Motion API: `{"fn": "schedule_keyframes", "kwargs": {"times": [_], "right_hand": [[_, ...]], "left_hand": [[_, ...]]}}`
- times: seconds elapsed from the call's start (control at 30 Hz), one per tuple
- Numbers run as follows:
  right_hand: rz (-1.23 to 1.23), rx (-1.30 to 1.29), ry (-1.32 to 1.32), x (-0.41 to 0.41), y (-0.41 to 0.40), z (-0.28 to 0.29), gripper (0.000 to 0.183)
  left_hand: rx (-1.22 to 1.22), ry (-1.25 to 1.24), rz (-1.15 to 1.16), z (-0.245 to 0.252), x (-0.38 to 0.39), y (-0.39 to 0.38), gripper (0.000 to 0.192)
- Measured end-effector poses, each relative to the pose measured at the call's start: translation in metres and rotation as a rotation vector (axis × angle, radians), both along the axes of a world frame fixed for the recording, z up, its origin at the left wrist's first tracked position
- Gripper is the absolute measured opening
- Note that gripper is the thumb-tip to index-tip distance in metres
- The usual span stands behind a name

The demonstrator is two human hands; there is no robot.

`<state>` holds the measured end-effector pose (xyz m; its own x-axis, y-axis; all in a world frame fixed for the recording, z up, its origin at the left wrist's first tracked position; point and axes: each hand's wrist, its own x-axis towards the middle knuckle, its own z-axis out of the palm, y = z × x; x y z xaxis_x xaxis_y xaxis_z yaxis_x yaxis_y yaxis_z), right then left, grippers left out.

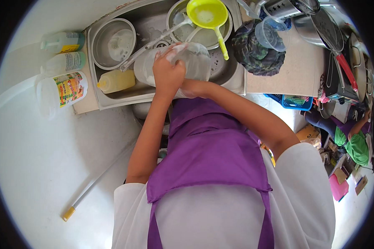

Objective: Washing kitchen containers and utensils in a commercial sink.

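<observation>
Over the steel double sink (145, 96), my left hand (170, 70) grips a large translucent plastic container (198, 60), with white suds on its fingers. My right hand (190, 88) is at the container's near side, crossing behind my left wrist; its fingers are hidden. A squeeze bottle of yellow liquid (120, 81) lies on the sink's left front part. Behind it sits a round metal pan (104, 57) with sudsy water. A long metal faucet spout (157, 42) reaches over the sink. A lime-green handled plastic strainer or dipper (207, 14) rests on a metal basin (174, 34).
Two detergent bottles (73, 42) and a labelled white tub (71, 88) line the left ledge. On the right counter (296, 74) are a clear plastic cup (269, 34), a camouflage cloth (255, 59) and a red-handled strainer (346, 71). A pole (90, 188) leans left. Another person (357, 147) is at far right.
</observation>
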<state>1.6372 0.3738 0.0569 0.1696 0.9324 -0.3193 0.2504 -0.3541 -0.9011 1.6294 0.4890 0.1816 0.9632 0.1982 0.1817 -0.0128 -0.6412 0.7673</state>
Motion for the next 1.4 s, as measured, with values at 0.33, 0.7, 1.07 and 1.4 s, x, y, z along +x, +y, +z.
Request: {"fn": "schedule_keyframes", "kwargs": {"times": [0.33,0.7,1.07,1.4], "right_hand": [[0.009,-0.326,-0.700,0.012,0.060,-0.021,0.036],[-0.061,-0.349,-0.343,0.001,0.066,-0.017,0.029],[-0.144,-0.341,-0.425,0.011,-0.027,0.073,0.026],[-1.113,0.231,1.409,0.055,0.018,0.123,0.045]], "left_hand": [[0.182,0.150,0.125,0.039,-0.037,0.005,0.060],[-0.221,-0.025,0.103,0.000,-0.033,0.005,0.049],[0.010,0.097,0.172,-0.010,-0.019,-0.003,0.040],[0.145,0.197,0.077,-0.004,-0.034,-0.006,0.065]]}}
